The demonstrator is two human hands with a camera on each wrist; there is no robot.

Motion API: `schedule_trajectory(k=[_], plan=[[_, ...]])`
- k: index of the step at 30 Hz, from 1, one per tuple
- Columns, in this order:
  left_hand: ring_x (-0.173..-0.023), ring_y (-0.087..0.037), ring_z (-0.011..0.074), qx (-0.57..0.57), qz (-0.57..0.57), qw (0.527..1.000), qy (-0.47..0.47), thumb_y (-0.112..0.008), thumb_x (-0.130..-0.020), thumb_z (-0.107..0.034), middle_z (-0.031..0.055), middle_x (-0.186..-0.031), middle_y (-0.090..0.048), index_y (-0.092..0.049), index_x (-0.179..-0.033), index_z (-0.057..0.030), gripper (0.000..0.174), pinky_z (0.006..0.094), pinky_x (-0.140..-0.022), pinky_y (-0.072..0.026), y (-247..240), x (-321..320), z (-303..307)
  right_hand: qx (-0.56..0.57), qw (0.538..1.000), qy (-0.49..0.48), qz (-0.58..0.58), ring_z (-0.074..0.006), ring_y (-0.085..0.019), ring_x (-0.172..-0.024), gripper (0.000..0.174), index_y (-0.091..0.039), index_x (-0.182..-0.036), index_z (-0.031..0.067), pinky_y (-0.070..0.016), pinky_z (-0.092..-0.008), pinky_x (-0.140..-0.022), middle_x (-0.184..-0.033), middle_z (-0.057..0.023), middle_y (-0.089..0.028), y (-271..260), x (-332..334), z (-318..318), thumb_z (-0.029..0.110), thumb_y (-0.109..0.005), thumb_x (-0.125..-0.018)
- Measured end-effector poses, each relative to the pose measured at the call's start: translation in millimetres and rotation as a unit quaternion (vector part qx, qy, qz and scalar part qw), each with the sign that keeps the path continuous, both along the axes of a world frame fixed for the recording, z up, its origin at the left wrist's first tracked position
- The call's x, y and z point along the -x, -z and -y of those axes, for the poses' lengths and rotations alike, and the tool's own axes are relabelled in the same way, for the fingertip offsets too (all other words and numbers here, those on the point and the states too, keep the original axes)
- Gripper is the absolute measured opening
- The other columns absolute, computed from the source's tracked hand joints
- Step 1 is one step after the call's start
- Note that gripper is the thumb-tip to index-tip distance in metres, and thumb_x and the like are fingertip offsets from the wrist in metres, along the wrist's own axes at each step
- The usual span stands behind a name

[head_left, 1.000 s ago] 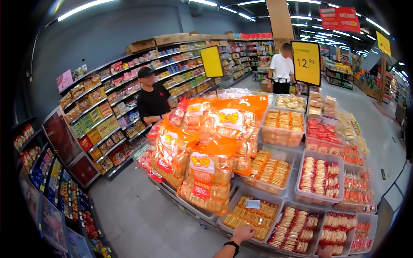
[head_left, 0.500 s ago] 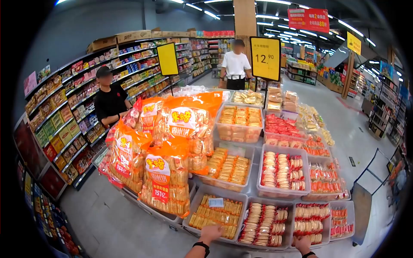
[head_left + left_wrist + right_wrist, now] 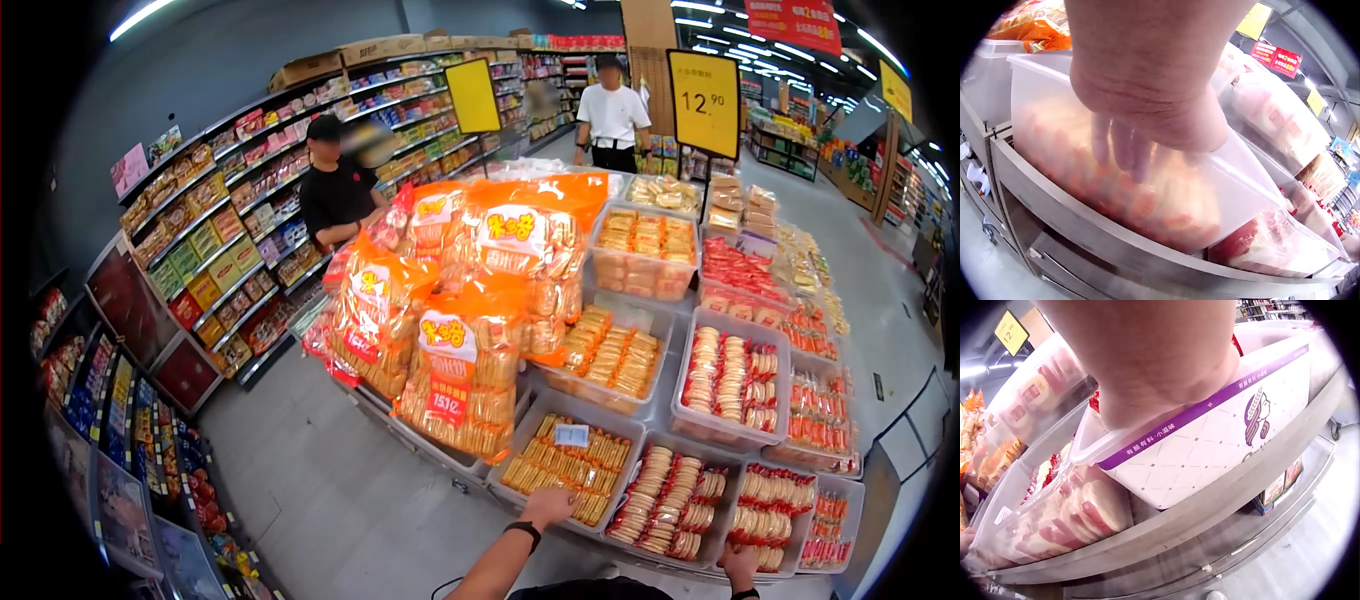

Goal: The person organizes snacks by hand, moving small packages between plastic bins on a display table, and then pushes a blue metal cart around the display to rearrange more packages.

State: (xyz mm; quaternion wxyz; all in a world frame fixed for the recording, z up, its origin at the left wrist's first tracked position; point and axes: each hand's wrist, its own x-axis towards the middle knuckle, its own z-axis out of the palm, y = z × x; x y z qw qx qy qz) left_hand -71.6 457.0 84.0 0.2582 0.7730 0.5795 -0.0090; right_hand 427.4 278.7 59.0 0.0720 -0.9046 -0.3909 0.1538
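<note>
My left hand (image 3: 548,507) reaches over the front rim of a clear plastic bin (image 3: 629,437) of gold-wrapped biscuit packets (image 3: 560,468). Through the frosted wall in the left wrist view, its fingers (image 3: 1121,149) point down inside, straight and apart, close to the packets. Further right, my right hand (image 3: 740,563) is at the front edge of a bin of round pale crackers in red-trimmed wrappers (image 3: 768,522). In the right wrist view its heel lies over the rim of that white bin (image 3: 1210,440) with a purple band; its fingers are hidden inside.
Large orange bags of rice crackers (image 3: 455,370) stand piled to the left. Another bin of red-wrapped crackers (image 3: 645,500) sits between my hands, with more bins behind. A yellow price sign (image 3: 705,105) rises at the back. Two people stand beyond the display, one in black (image 3: 335,195), one in white (image 3: 612,115).
The head view swings right, then back left, so the display shifts across it. Both hands stay at the same two bins; the right one shows more fully than a second ago.
</note>
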Motion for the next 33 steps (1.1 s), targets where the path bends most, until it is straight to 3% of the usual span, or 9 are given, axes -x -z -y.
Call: schedule_trajectory(k=[3, 5, 8, 11, 17, 24, 25, 28, 33], plan=[[-0.093, -0.069, 0.0366, 0.018, -0.007, 1.0, 0.0, -0.046, -0.095, -0.049, 0.0143, -0.097, -0.074, -0.071, -0.104, -0.0152, 0.044, 0.0515, -0.081, -0.0537, -2, -1, -2, 0.014, 1.0, -0.006, 0.013, -0.0375, -0.07, -0.085, 0.044, -0.072, -0.083, 0.0053, -0.0539, -0.0474, -0.077, -0.083, -0.0178, -0.072, 21, -12, -2, 0.049, -0.069, -0.086], [-0.093, -0.069, 0.0367, 0.019, -0.011, 1.0, 0.0, -0.046, -0.095, -0.05, 0.0146, -0.097, -0.073, -0.071, -0.104, -0.0147, 0.044, 0.0513, -0.081, -0.0537, 1, -1, -5, 0.014, 1.0, -0.008, -0.006, -0.038, -0.07, -0.084, 0.045, -0.072, -0.083, 0.0047, -0.054, -0.0478, -0.077, -0.081, -0.0175, -0.072, -4, 2, -7, 0.05, -0.069, -0.086], [-0.094, -0.069, 0.0367, 0.028, -0.017, 0.999, 0.001, -0.046, -0.095, -0.049, 0.0152, -0.098, -0.073, -0.071, -0.104, -0.0143, 0.044, 0.051, -0.082, -0.0536, 0, -1, -7, -0.003, 1.0, -0.003, -0.02, -0.0385, -0.069, -0.085, 0.046, -0.073, -0.087, 0.0047, -0.0538, -0.0485, -0.078, -0.085, -0.0188, -0.071, -8, 4, -4, 0.05, -0.068, -0.087], [-0.095, -0.069, 0.0359, 0.048, -0.016, 0.999, 0.005, -0.046, -0.095, -0.048, 0.0153, -0.1, -0.073, -0.071, -0.105, -0.014, 0.043, 0.0507, -0.083, -0.0533, -6, -1, -6, -0.032, 0.997, -0.05, 0.057, -0.0393, -0.068, -0.086, 0.046, -0.073, -0.089, 0.0044, -0.0536, -0.0489, -0.078, -0.088, -0.0196, -0.07, 20, -10, 0, 0.05, -0.069, -0.086], [-0.098, -0.069, 0.0356, 0.056, -0.025, 0.998, 0.011, -0.042, -0.098, -0.048, 0.0139, -0.103, -0.074, -0.07, -0.11, -0.0112, 0.048, 0.0511, -0.085, -0.0526, -9, -3, -8, -0.002, 1.0, -0.03, 0.003, -0.041, -0.067, -0.09, 0.044, -0.072, -0.092, 0.0023, -0.0528, -0.0505, -0.081, -0.093, -0.0216, -0.068, -7, 5, -5, 0.046, -0.068, -0.088], [-0.099, -0.068, 0.0366, 0.117, -0.029, 0.992, 0.024, -0.039, -0.1, -0.051, 0.0153, -0.105, -0.073, -0.07, -0.114, -0.0105, 0.053, 0.0516, -0.086, -0.0524, -19, -3, -14, -0.003, 0.999, -0.031, 0.025, -0.0412, -0.067, -0.091, 0.043, -0.072, -0.093, 0.002, -0.0527, -0.051, -0.082, -0.093, -0.0221, -0.068, 2, 3, -14, 0.045, -0.067, -0.089], [-0.099, -0.068, 0.0365, 0.118, -0.035, 0.992, 0.033, -0.038, -0.1, -0.051, 0.0152, -0.105, -0.073, -0.068, -0.119, -0.0114, 0.053, 0.0517, -0.085, -0.0525, -9, -2, -16, -0.005, 0.999, -0.033, 0.026, -0.0413, -0.067, -0.091, 0.043, -0.072, -0.093, 0.002, -0.0527, -0.051, -0.082, -0.093, -0.0221, -0.068, 3, 2, -15, 0.044, -0.067, -0.089], [-0.09, -0.067, 0.0396, 0.089, -0.015, 0.996, 0.029, -0.04, -0.098, -0.046, 0.0167, -0.095, -0.072, -0.059, -0.118, -0.0174, 0.041, 0.0553, -0.076, -0.0523, 9, 1, -12, -0.006, 0.999, -0.034, 0.031, -0.0414, -0.066, -0.091, 0.043, -0.072, -0.093, 0.0018, -0.0527, -0.0512, -0.082, -0.093, -0.0223, -0.068, 4, 1, -14, 0.044, -0.067, -0.089], [-0.094, -0.068, 0.0391, 0.056, -0.021, 0.998, 0.027, -0.044, -0.092, -0.039, 0.0175, -0.1, -0.072, -0.057, -0.125, -0.018, 0.041, 0.0548, -0.079, -0.0525, 16, 2, -8, -0.019, 0.998, -0.046, 0.04, -0.0416, -0.066, -0.091, 0.042, -0.072, -0.093, 0.0016, -0.0527, -0.0516, -0.082, -0.093, -0.0227, -0.068, 13, -4, -9, 0.043, -0.066, -0.09]])
